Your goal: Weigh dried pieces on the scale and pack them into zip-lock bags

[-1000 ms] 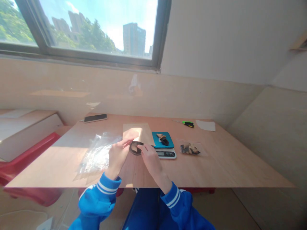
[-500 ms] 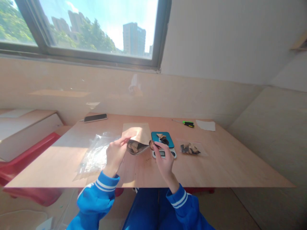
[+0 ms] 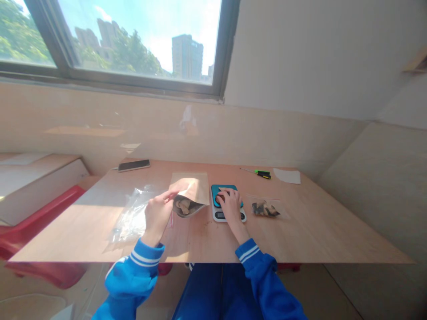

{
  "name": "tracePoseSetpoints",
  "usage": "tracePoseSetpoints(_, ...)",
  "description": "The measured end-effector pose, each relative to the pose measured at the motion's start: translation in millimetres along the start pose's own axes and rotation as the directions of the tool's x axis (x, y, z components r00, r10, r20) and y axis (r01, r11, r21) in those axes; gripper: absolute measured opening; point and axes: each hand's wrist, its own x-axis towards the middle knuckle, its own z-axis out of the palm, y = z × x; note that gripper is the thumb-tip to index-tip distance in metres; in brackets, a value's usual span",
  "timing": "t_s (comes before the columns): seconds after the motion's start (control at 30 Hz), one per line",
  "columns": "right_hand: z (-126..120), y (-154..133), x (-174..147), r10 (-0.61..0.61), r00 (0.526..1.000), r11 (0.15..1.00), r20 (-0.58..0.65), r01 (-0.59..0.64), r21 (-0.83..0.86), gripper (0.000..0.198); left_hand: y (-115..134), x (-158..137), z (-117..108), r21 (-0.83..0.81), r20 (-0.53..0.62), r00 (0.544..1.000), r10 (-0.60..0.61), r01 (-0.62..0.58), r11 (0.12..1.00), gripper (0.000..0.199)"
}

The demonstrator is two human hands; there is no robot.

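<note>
My left hand (image 3: pixel 158 215) pinches the upper left edge of a kraft paper bag (image 3: pixel 195 189), holding its mouth apart. Inside the bag lie dried pale-brown pieces (image 3: pixel 183 205), perhaps mushroom slices. My right hand (image 3: pixel 231 206) is over the teal top of a small white kitchen scale (image 3: pixel 215 216), its fingers curled round a dark brown dried piece (image 3: pixel 220 198). The hand covers most of what lies on the scale. To its right rests a clear zip bag (image 3: pixel 266 209) with similar dark and pale pieces.
Clear plastic bags (image 3: pixel 131 218) lie on the left of the wooden table (image 3: pixel 316 235). A phone (image 3: pixel 134 165) is at the back left. A green-and-black screwdriver (image 3: pixel 263 174) and white paper (image 3: pixel 287 176) lie at the back right. A red stool (image 3: pixel 43 218) stands left.
My right hand has moved from beside the bag's mouth onto the scale, fingers lowered over the pieces there. My left hand keeps its hold on the paper bag, which has tilted slightly.
</note>
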Motion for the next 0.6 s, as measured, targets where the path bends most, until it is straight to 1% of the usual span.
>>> tracePoseSetpoints(0.07, -5.8, -4.3, -1.7, 0.03, 0.998, 0.999, -0.048, -0.031, -0.009, 0.022, -0.6, 0.1, 0.1, 0.001, 0.004, 1.0, -0.007, 0.007, 1.0, 0.027)
tracePoseSetpoints(0.13, -15.9, -11.7, -6.4, 0.017, 0.992, 0.995, -0.127, -0.005, 0.095, 0.023, -0.4, 0.1, 0.6, -0.01, 0.016, 1.0, -0.012, 0.012, 1.0, 0.026)
tracePoseSetpoints(0.2, -29.3, -23.6, -14.5, -0.041, 0.978, 0.956, -0.206, 0.099, 0.275, 0.024, 0.4, 0.0, 1.4, -0.031, 0.029, 0.999, -0.017, 0.018, 0.999, 0.026)
tracePoseSetpoints(0.23, -36.0, -31.1, -19.5, -0.101, 0.97, 0.916, -0.223, 0.177, 0.359, 0.025, 1.0, -0.1, 1.9, -0.039, 0.034, 0.999, -0.017, 0.018, 0.999, 0.026)
tracePoseSetpoints(0.27, -42.0, -39.4, -24.7, -0.183, 0.96, 0.867, -0.213, 0.26, 0.426, 0.027, 1.8, -0.3, 2.5, -0.044, 0.036, 0.999, -0.016, 0.018, 0.999, 0.026)
tracePoseSetpoints(0.3, -46.6, -48.1, -29.5, -0.28, 0.943, 0.815, -0.178, 0.332, 0.475, 0.028, 2.7, -0.6, 3.2, -0.046, 0.036, 0.999, -0.013, 0.015, 0.999, 0.027)
tracePoseSetpoints(0.33, -49.4, -56.8, -33.6, -0.367, 0.922, 0.775, -0.123, 0.377, 0.507, 0.029, 3.7, -1.0, 3.9, -0.045, 0.038, 0.999, -0.008, 0.009, 0.999, 0.027)
tracePoseSetpoints(0.37, -50.1, -65.1, -36.8, -0.433, 0.9, 0.756, -0.055, 0.396, 0.521, 0.03, 4.9, -1.8, 4.6, -0.043, 0.043, 0.999, -0.002, 0.004, 0.999, 0.028)
tracePoseSetpoints(0.4, -48.8, -72.8, -38.9, -0.468, 0.884, 0.764, 0.019, 0.394, 0.51, 0.031, 6.0, -2.8, 5.3, -0.04, 0.049, 0.999, 0.003, -0.001, 0.999, 0.028)
tracePoseSetpoints(0.43, -45.6, -79.7, -40.0, -0.469, 0.878, 0.799, 0.095, 0.376, 0.47, 0.032, 7.2, -4.1, 5.9, -0.038, 0.059, 0.998, 0.008, -0.006, 0.999, 0.028)
tracePoseSetpoints(0.5, -35.7, -90.9, -39.6, -0.421, 0.879, 0.886, 0.223, 0.346, 0.31, 0.034, 9.3, -7.6, 6.9, -0.027, 0.076, 0.997, 0.018, -0.016, 1.0, 0.028)
tracePoseSetpoints(0.53, -30.1, -95.5, -38.5, -0.398, 0.876, 0.913, 0.272, 0.348, 0.215, 0.035, 10.3, -9.5, 7.2, -0.018, 0.083, 0.996, 0.024, -0.022, 1.0, 0.029)
tracePoseSetpoints(0.6, -19.8, -102.9, -35.0, -0.368, 0.869, 0.927, 0.331, 0.371, 0.055, 0.04, 12.0, -13.4, 7.1, 0.007, 0.09, 0.995, 0.033, -0.034, 0.999, 0.029)
